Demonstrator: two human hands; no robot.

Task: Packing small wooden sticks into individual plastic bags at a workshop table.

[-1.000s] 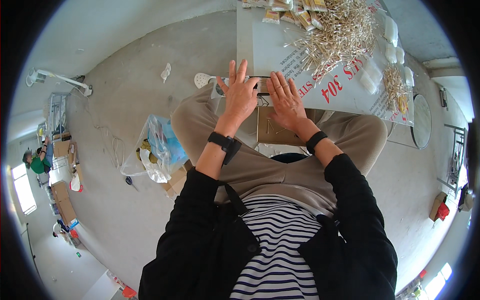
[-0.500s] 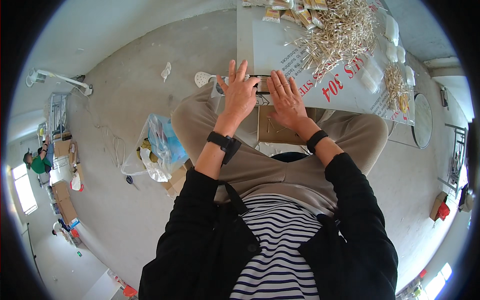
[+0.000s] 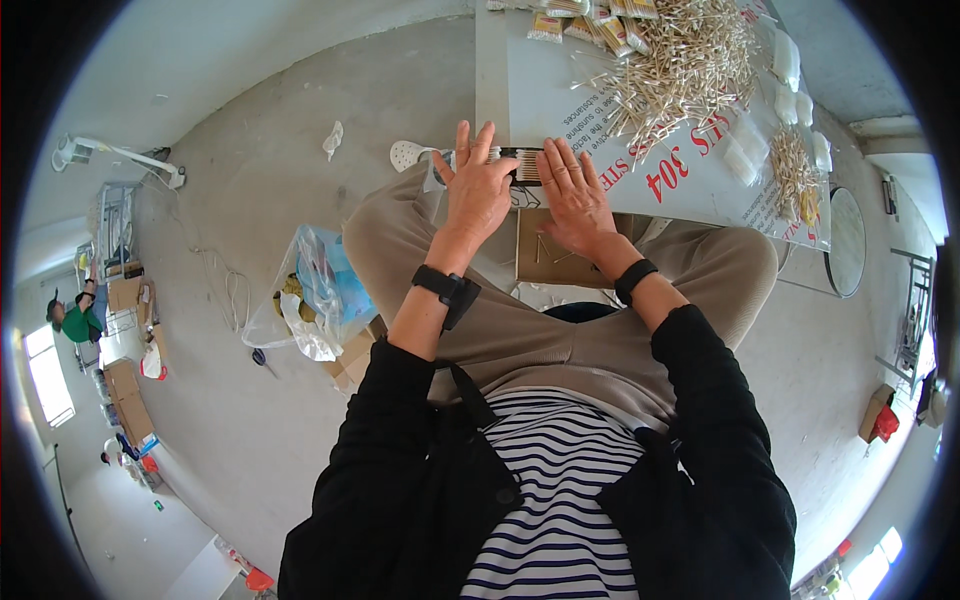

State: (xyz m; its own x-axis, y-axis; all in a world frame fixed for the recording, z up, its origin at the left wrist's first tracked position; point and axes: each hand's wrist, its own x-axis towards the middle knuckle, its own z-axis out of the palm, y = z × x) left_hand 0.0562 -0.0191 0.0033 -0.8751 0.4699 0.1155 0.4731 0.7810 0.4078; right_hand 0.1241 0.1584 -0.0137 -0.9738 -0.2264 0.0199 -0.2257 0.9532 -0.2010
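A row of cotton swabs (image 3: 526,167) lies side by side in a small dark-edged holder at the near left edge of the sheet-covered table. My left hand (image 3: 477,205) is at the left end of this row, its fingers spread and its thumb against the swabs. Flat over the right end rests my right hand (image 3: 577,205), fingers stretched out. Part of the holder is hidden under both hands. A big heap of loose cotton swabs (image 3: 690,60) covers the far side of the table. Below my right hand, an open cardboard box (image 3: 565,270) holds a few stray swabs.
Packets of swabs (image 3: 612,32) lie beside the heap, with white bundles (image 3: 744,150) and a smaller swab pile (image 3: 793,170) to the right. A plastic bag (image 3: 325,275) stands on the floor by my left knee. Another person (image 3: 80,318) is far left.
Hardly anything differs. My left hand has shifted very slightly, and more of the swab row's left end shows; my right hand stays flat.
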